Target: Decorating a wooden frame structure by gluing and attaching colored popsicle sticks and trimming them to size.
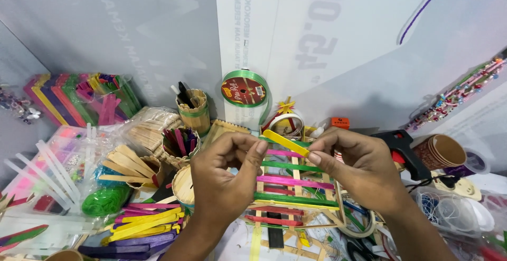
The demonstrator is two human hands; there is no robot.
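Two hands are pinched on one yellow craft stick (285, 143): the left hand (224, 179) at its near end, the right hand (359, 163) at the far end, so it is kept level just above the ladder of coloured sticks (296, 197).

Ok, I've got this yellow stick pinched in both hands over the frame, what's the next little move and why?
Probably lower the yellow craft stick onto the stick frame as the next rung. Both the left hand and right hand hold it tilted just above the coloured rungs, near the frame's far end.
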